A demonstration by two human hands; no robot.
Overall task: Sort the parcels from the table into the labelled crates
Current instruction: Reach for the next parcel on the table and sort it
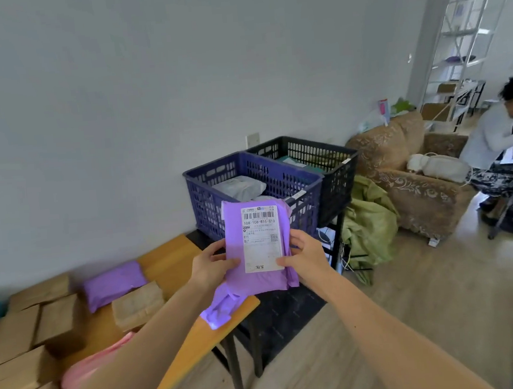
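Plain grey wall (116, 98) and pale plank floor (384, 322). Along the wall, an orange-topped wooden surface (167, 258) on black legs. Past its end, a blue slatted plastic crate (207, 211) side by side with a black slatted plastic crate (338, 187), with small white tags on the rims too small to read.

Sorting judged partly done. A grey plastic mailer (239, 188) already in the blue crate, something green-toned in the black one. Plenty left on the surface: a second purple mailer (114, 284), a small brown paper-wrapped packet (137, 304), several brown cardboard boxes (55, 323) and a pink mailer (87, 367).

Raised in mid-air before the blue crate: a purple plastic mailer parcel (233, 227), upright, with its white shipping label and barcode facing the camera. Pinched at the lower left edge by the left hand (212, 266), thumb on the front. Gripped likewise at the lower right by the right hand (307, 258), thumb on the label's corner.

Apparently at the label-reading stage, crate not yet chosen. Soft, crinkled film with a loose tail drooping below, probably light and floppy.
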